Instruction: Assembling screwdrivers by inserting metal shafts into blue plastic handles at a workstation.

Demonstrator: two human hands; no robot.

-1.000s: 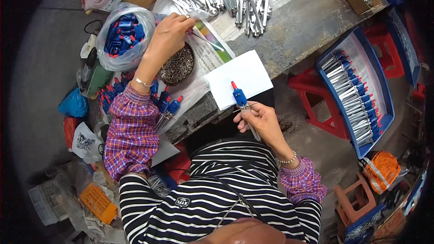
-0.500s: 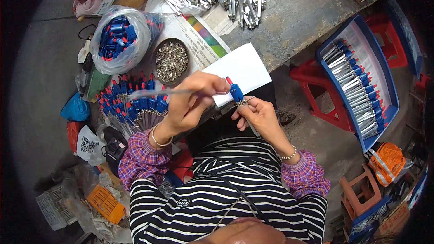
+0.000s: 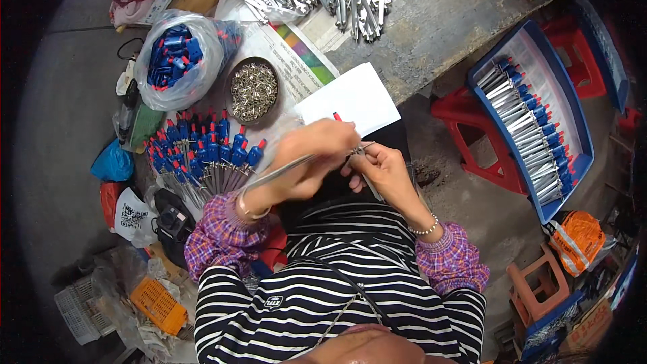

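Two hands meet at one assembly [image 3: 356, 152]. Right hand [image 3: 385, 170]: fingers and thumb pinch the assembly at its metal crosspiece; the metal legs extend below the grip, toward the lap. The red tip [image 3: 337, 116] projects beyond the left hand [image 3: 313, 154], which hides the section between; contact there cannot be determined. Left hand: fingers are closed around a slender metal tool [image 3: 283, 170], its shaft angled down-left across the wrist. Beyond: white paper [image 3: 357, 98], bowl [image 3: 228, 98] of small metal parts, fanned blue-headed assemblies [image 3: 202, 148].
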